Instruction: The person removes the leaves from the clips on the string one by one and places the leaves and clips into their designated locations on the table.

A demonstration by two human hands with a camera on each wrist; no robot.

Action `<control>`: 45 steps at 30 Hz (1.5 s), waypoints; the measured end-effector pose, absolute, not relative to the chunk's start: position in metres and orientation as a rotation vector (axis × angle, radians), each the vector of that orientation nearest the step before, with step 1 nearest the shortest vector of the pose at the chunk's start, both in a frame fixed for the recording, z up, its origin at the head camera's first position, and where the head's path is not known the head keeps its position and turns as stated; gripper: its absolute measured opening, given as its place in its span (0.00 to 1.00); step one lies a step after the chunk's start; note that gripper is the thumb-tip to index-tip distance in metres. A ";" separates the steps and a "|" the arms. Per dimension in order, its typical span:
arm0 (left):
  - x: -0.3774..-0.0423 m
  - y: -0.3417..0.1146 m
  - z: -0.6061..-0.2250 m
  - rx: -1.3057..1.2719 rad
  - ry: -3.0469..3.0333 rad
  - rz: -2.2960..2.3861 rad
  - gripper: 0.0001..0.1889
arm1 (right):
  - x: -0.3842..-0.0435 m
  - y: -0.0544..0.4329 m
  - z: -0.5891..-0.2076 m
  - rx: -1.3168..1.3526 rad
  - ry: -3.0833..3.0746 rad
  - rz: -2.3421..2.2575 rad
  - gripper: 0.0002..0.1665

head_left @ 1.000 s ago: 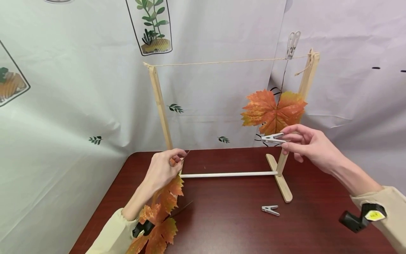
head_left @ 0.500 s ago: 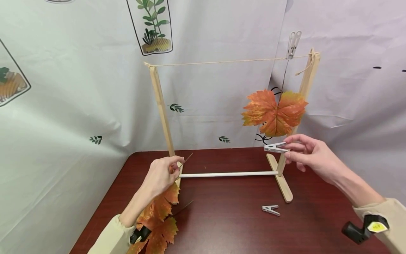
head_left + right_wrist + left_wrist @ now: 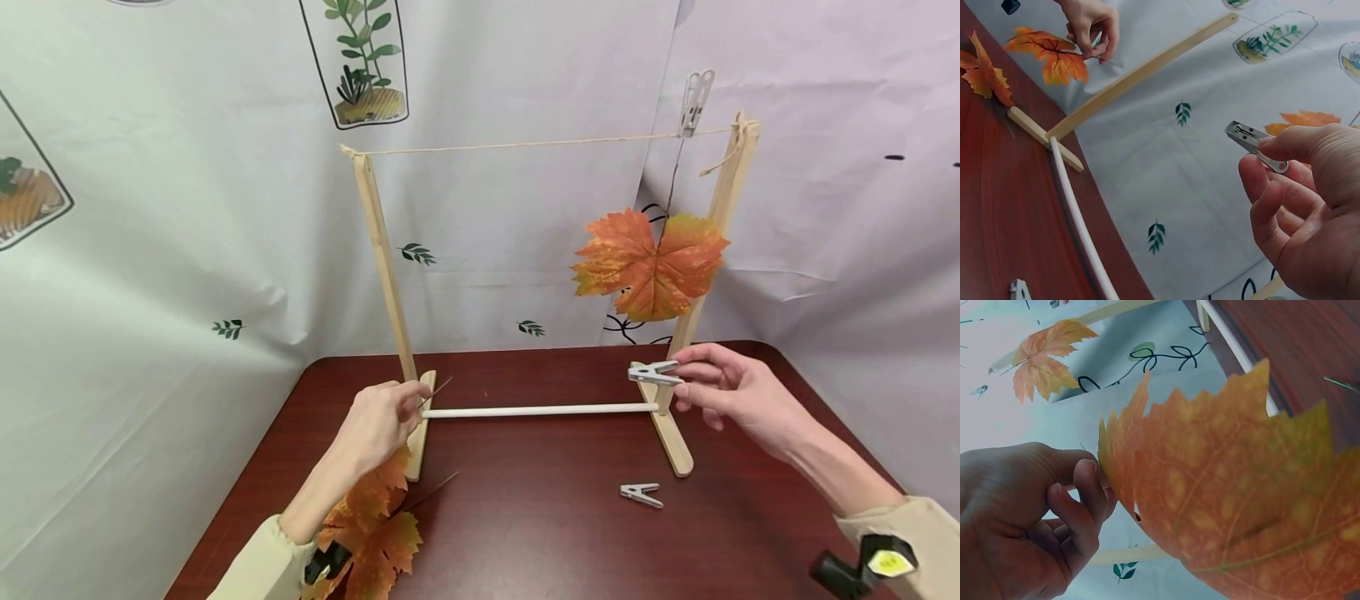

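Observation:
My left hand (image 3: 381, 423) pinches the thin stem of an orange artificial leaf (image 3: 1229, 481), which hangs beneath the fingers near the frame's left foot. A second orange leaf (image 3: 375, 550) lies on the table under my left forearm, its stem pointing right. In my right hand (image 3: 731, 387), thumb and fingertips pinch a grey clothespin (image 3: 1250, 137) by its handle ends, its nose facing left. A third leaf (image 3: 651, 265) hangs by its stem from a white clothespin (image 3: 696, 103) clipped on the string (image 3: 517, 147) near the right post.
The wooden frame has a left post (image 3: 386, 267), a right post (image 3: 731, 179) and a white rod (image 3: 540, 411) low between them. Another grey clothespin (image 3: 641, 495) lies on the dark red table (image 3: 540, 533). A printed white cloth (image 3: 487, 250) hangs behind.
Both hands have moved lower, my left with the leaf and my right with the clothespin. The left hand's leaf now sinks closer to the leaf on the table.

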State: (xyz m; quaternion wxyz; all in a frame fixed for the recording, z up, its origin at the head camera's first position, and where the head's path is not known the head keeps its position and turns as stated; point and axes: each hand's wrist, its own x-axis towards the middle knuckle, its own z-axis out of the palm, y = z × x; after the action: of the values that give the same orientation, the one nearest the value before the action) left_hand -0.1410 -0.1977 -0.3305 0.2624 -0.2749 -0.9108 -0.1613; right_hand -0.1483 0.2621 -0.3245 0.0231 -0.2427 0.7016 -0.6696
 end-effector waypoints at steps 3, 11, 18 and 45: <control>-0.140 -0.200 -0.334 -0.755 -2.463 -0.415 0.15 | -0.146 0.262 -0.331 -0.739 2.172 -2.072 0.21; -0.137 -0.205 -0.341 -0.755 -2.501 -0.401 0.16 | -0.139 0.260 -0.346 -0.718 2.181 -2.049 0.19; -0.134 -0.206 -0.348 -0.744 -2.560 -0.380 0.15 | -0.132 0.261 -0.361 -0.677 2.200 -2.039 0.19; -0.127 -0.213 -0.372 -0.685 -2.682 -0.350 0.16 | -0.111 0.264 -0.412 -0.629 2.069 -2.130 0.20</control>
State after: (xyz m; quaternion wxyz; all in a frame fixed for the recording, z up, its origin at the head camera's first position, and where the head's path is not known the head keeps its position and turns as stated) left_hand -0.1267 -0.2125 -0.3722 0.1746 -0.2416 -0.9465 -0.1235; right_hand -0.1106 0.2641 -0.4119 0.0530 -0.2069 0.6807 -0.7007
